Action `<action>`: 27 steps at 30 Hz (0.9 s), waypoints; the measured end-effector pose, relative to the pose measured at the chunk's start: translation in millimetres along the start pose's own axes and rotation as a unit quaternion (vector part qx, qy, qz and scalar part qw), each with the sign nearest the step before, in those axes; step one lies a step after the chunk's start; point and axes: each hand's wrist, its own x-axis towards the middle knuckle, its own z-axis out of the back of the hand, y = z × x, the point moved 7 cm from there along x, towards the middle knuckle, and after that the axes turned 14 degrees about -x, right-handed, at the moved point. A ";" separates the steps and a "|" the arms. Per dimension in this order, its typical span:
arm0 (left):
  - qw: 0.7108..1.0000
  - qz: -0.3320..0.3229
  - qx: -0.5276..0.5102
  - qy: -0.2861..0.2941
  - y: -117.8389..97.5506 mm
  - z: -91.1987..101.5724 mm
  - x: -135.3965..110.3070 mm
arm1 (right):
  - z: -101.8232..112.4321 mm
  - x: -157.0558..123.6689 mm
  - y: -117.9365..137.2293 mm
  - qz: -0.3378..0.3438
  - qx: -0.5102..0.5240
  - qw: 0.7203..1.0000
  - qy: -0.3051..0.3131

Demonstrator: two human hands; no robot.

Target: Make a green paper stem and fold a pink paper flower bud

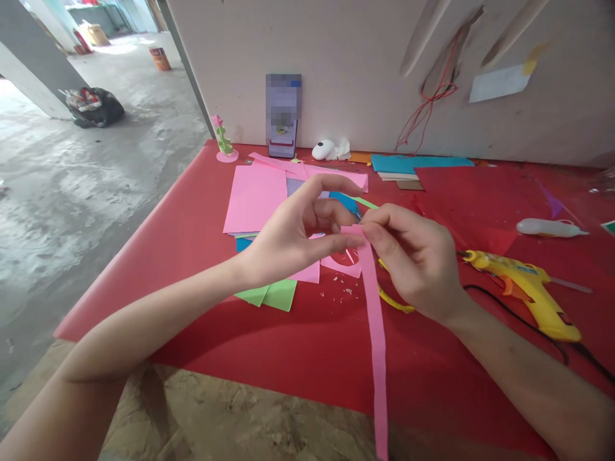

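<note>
A long pink paper strip [377,346] hangs down past the red table's front edge. Its top end is folded over to the left, and my right hand [418,259] pinches it there between thumb and fingers. My left hand [300,230] is beside that end with its fingers apart. The left thumb tip lies at the strip's edge; whether it touches, I cannot tell. Partly behind my right hand are scissors with yellow handles [396,302]. Pink paper sheets [254,198] and green pieces [278,296] lie behind and below my left hand.
On the right lies a yellow glue gun [528,288] with a black cord, near a white tube-shaped bottle [550,227]. A phone [283,115] leans on the wall beside a small paper flower [221,137]. White earbud case [323,150] and blue sheets [423,164] lie along the back.
</note>
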 end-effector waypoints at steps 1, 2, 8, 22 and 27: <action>1.000 0.004 -0.002 0.004 0.0 -0.9 -0.2 | 0.5 -0.6 0.4 0.002 0.009 1.000 -0.004; 1.000 0.008 -0.002 0.009 0.1 -1.7 -0.5 | 1.3 -1.2 0.3 0.001 0.018 1.000 -0.006; 0.992 -0.025 0.109 0.060 -3.5 -5.8 -3.0 | 5.9 -2.8 -9.5 -0.037 0.081 0.996 -0.012; 0.973 -0.134 0.176 0.059 -12.3 -10.4 -7.1 | 4.4 3.2 8.2 -0.019 0.022 0.998 0.060; 0.987 -0.100 0.116 0.040 -9.3 -9.4 -8.1 | 7.1 3.7 13.1 -0.004 -0.007 0.997 0.072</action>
